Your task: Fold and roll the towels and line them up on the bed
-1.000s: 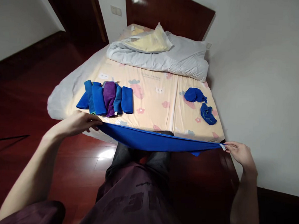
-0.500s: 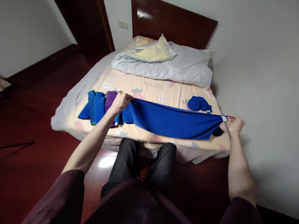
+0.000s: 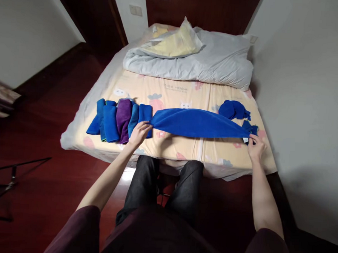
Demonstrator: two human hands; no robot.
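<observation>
A long blue cloth [image 3: 197, 123] is stretched sideways above the bed, its middle billowing upward. My left hand [image 3: 140, 132] pinches its left end, close to a row of folded cloths. At the right end, beside a white tag [image 3: 245, 140], my right hand [image 3: 256, 146] grips the cloth. The row at the left holds several folded blue cloths [image 3: 111, 124] and a purple cloth [image 3: 123, 120]. Beyond the stretched cloth, at the right, lies a crumpled blue cloth [image 3: 232, 109]. Another small dark blue bunch [image 3: 249, 127] sits near my right hand.
The bed [image 3: 139, 87] has a patterned yellow sheet. A grey-white quilt [image 3: 218, 59] and a pale yellow pillow or cloth [image 3: 177, 44] lie toward the headboard [image 3: 203, 11]. A black stand [image 3: 12, 177] is on the floor at left. A wall borders the right.
Both hands have come lower and toward me relative to the bed, still holding the cloth. The cloth has gone from hanging down to billowing out nearly flat. The camera view has tilted down.
</observation>
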